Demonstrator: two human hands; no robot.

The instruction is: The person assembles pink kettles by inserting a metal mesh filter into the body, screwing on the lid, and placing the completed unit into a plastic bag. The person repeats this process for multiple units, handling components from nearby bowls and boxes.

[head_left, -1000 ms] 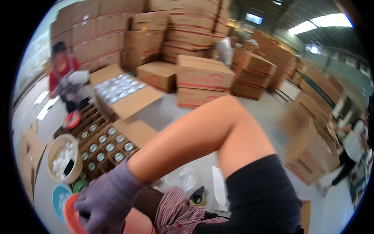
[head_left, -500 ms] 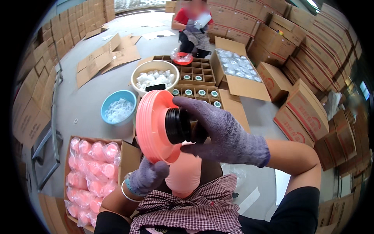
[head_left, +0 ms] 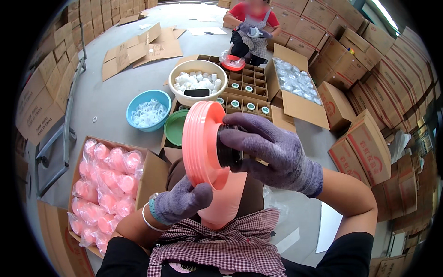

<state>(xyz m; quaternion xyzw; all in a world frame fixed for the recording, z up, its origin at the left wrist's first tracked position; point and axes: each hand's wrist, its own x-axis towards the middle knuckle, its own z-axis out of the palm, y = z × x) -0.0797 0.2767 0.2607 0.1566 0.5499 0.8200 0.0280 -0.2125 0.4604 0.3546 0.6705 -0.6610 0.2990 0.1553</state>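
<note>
My gloved left hand (head_left: 184, 201) grips a wide pink plastic part with a ribbed, threaded rim (head_left: 196, 143) at its lower edge, thumb on the near side. The part is held on its side in front of me. My gloved right hand (head_left: 277, 154) has its fingers closed round a black threaded neck piece (head_left: 225, 147) at the pink part's narrower side. Its fingers hide much of that black piece. Below, a smooth pink rounded body (head_left: 224, 201) rests in my lap against the checked apron (head_left: 217, 249).
At left stands a carton of bagged pink parts (head_left: 108, 184). Ahead are a blue basin of clear rings (head_left: 147, 111), a green basin (head_left: 175, 127), a cream basin of white pieces (head_left: 198, 83) and divided cartons (head_left: 249, 81). A co-worker (head_left: 254, 32) sits beyond; stacked boxes (head_left: 360, 143) line the right.
My view has shifted, bringing the green basin into sight. The pink part has turned more edge-on, and my right fingers reach further over the black piece. The co-worker's hands have lowered a white object.
</note>
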